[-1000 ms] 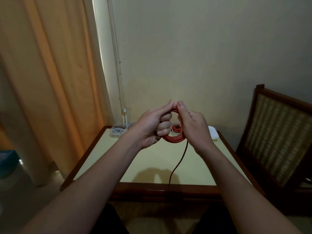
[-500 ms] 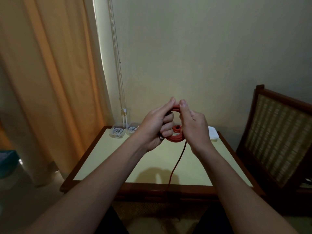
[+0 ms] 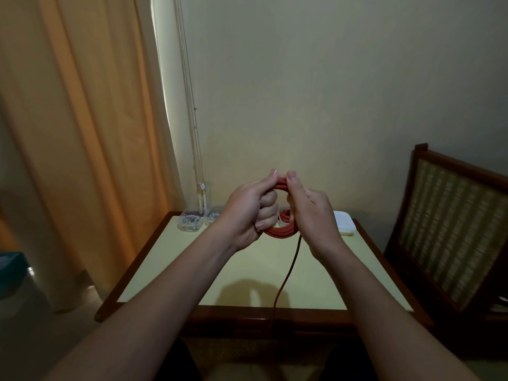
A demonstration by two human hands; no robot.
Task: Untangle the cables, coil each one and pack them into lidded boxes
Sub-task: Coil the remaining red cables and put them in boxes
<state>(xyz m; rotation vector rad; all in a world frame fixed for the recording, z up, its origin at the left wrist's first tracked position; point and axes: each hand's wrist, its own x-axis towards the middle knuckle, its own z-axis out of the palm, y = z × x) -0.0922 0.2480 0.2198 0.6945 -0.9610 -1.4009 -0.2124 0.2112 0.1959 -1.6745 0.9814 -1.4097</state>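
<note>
- A yellow-topped bench [image 3: 233, 270] with a dark wooden rim stands against a plain wall. A curtain [image 3: 68, 133] hangs off the bench's left side, and a cane-backed chair [image 3: 453, 229] stands off its right side.
- Both hands are raised above the far half of the bench and hold a red coil [image 3: 280, 232] upright between them.
- The left hand [image 3: 250, 213] has its fingers [image 3: 268, 200] clenched round the coil's left side, with one fingertip laid along the top.
- The right hand [image 3: 310, 215] grasps the coil's right side, its thumb on the top and nearly touching the left fingertip.
- A loose tail [image 3: 288, 270] drops from the coil's lower right, crosses the bench and goes over its near edge.
- Two clear boxes [image 3: 189, 222] at the bench's far left corner each hold a white cable.
- A white box [image 3: 345, 224] sits at the bench's far right corner.
- A smaller red loop [image 3: 286, 215] shows between the hands at the bench's far edge. Whether it lies in a box cannot be told.
</note>
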